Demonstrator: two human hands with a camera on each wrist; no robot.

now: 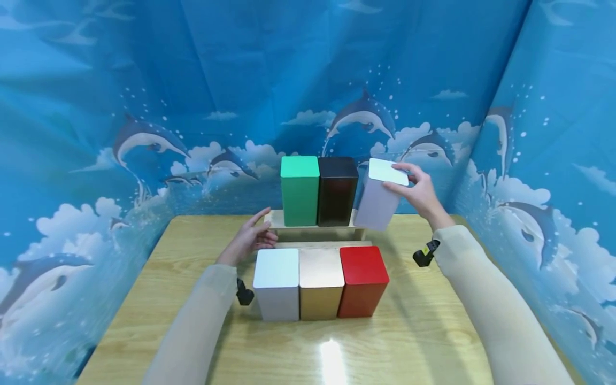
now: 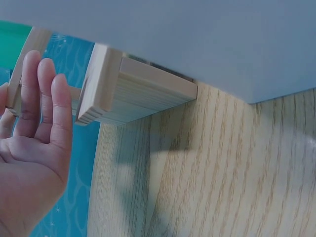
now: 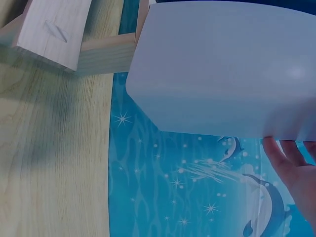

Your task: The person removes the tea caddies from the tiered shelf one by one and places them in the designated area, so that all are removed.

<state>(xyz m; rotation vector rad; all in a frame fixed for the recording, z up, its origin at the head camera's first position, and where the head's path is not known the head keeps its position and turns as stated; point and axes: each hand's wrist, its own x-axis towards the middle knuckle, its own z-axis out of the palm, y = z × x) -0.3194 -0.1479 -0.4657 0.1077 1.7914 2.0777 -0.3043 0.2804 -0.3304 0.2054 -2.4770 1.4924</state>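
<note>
In the head view my right hand (image 1: pixel 420 188) grips the top of a tall white box (image 1: pixel 377 200), thumb on the near side and fingers across the lid. The box leans, its lower end close to the right end of a stepped wooden rack (image 1: pixel 275 218). In the right wrist view fingertips (image 3: pixel 276 153) press the side of this white box (image 3: pixel 222 69). My left hand (image 1: pixel 250 235) holds the rack's upper plank at its left end, thumb above and fingers below. A green box (image 1: pixel 300 195) and a black box (image 1: pixel 338 192) stand side by side on that plank.
In front stand another white box (image 1: pixel 276 289), a gold box (image 1: pixel 321 283) and a red box (image 1: pixel 363 280), in a row. Under everything is a wood-grain table (image 1: pixel 409 331). A blue dolphin-print curtain (image 1: pixel 250 80) hangs behind and at both sides.
</note>
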